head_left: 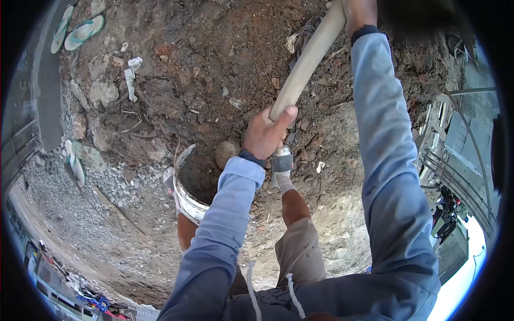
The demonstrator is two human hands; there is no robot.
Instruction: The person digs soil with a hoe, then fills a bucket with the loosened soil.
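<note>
A thick, pale wooden tool handle [310, 59] runs slantwise from the middle of the head view up to the top edge. My left hand [269, 131] is wrapped round its lower end, with the thumb lying along the wood. Higher up, my right hand [360, 15] grips the same handle, partly cut off by the frame. A dark blurred shape [420, 18] shows right of that hand; whether it is the tool's head I cannot make out. Below and left of my left hand stands a round bucket [184, 198] with a whitish rim and dark soil inside, partly covered by my left sleeve.
Loose brown soil [214, 59] with stones and roots spreads ahead. My sandalled foot [282, 163] stands beside the bucket. Slippers [84, 32] lie at the upper left, another slipper [75, 163] below them near gravel [118, 182]. Metal bars [452, 179] are at the right.
</note>
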